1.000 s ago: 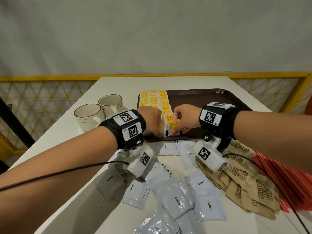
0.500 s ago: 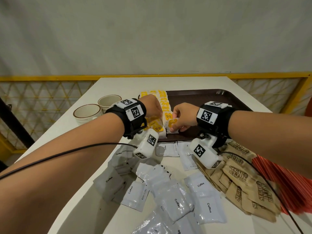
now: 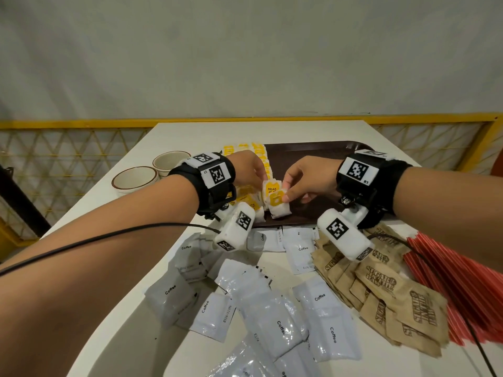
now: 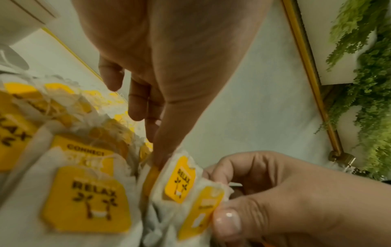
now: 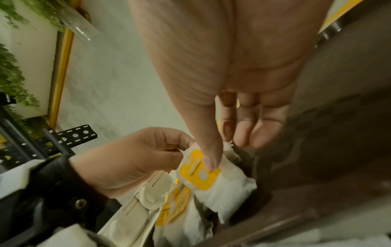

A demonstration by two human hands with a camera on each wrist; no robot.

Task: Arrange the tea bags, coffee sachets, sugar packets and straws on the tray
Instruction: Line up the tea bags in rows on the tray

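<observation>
A dark brown tray [image 3: 321,153] carries rows of white tea bags with yellow tags [image 3: 258,155] along its left side. At the near end of the rows my right hand [image 3: 285,195] pinches a tea bag [image 3: 277,206] by its yellow tag, thumb on top [image 5: 209,160]. My left hand [image 3: 262,179] pinches the top edge of the neighbouring tea bag tagged RELAX [image 3: 270,187], thumb tip against it [image 4: 159,158]. Both tea bags stand just over the tray's floor. White coffee sachets [image 3: 272,314], brown sugar packets [image 3: 381,281] and red straws [image 3: 460,284] lie on the table near me.
Two cream cups [image 3: 134,179] [image 3: 170,160] stand left of the tray. The tray's right part is bare brown surface [image 3: 326,170]. A yellow rail [image 3: 81,123] runs behind the white table [image 3: 206,131]. Cables trail from both wrists.
My left hand has lifted from the near end of the tea bag rows and moved toward the right hand. The right hand keeps its hold on its tea bag, almost in place.
</observation>
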